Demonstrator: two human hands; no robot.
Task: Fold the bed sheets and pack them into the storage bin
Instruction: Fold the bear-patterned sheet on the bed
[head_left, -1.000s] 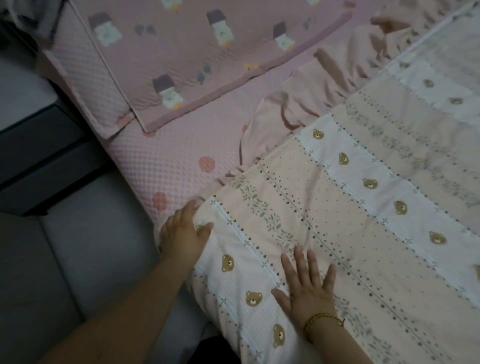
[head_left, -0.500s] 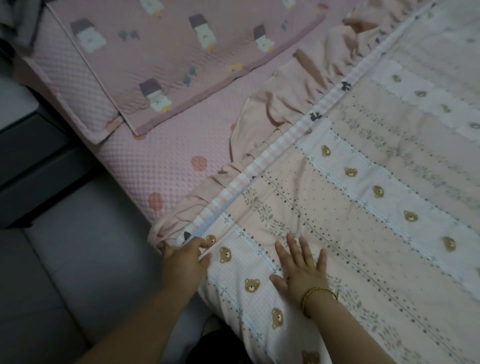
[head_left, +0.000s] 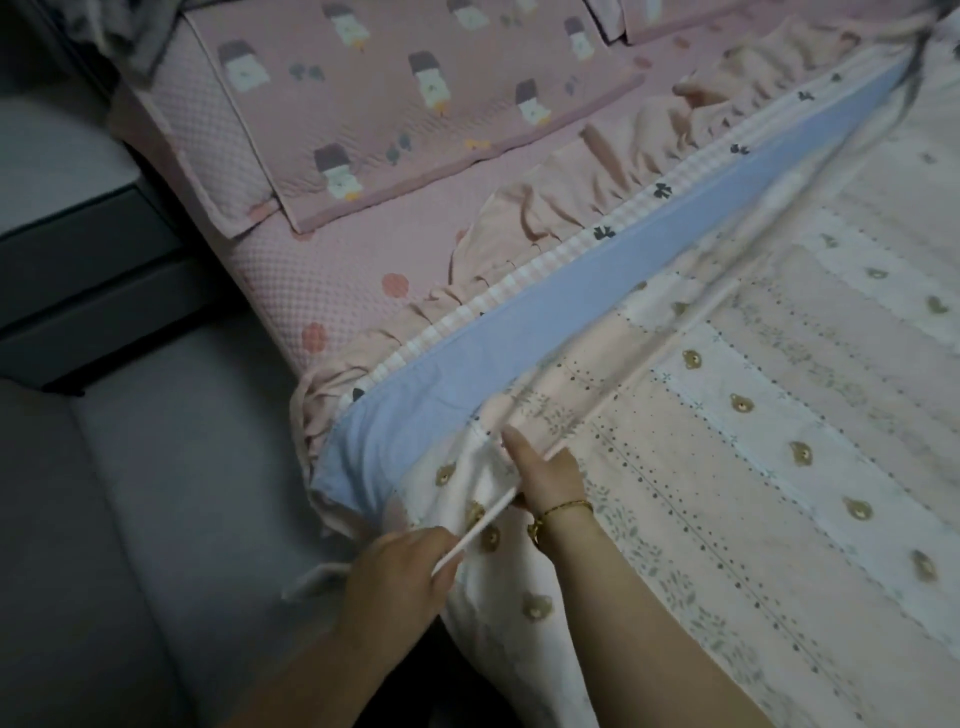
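Two edges bound the working area on the left: the grey floor, open along the bedside, and a dark cabinet front above it, cut off by the frame. A grey cloth in the top corner is too dim to identify. Next comes the pink quilted mattress cover, with a flat pink pillow printed with small figures lying on it near the head of the bed.

The left hand reaches in from the bottom, just off the bed's corner, and pinches the pale folded edge of the bear-print sheet between thumb and curled fingers. A bit of the sheet's trim hangs below it, blurred.

A pink frill, a striped band and a blue strip run side by side diagonally from the corner toward the top right, exposed beside the sheet's turned-back edge.

The right hand, wearing a gold bracelet, lies back-up on the sheet close to the left hand. One digit lies stretched along a raised fold. Its other fingers are tucked under that fold and hidden, clamped on the fabric. The fold runs taut from this hand to the far top right, blurred along its length.

The sheet covers the rest of the bed to the right, spread fairly flat and cut off at the frame's edge.
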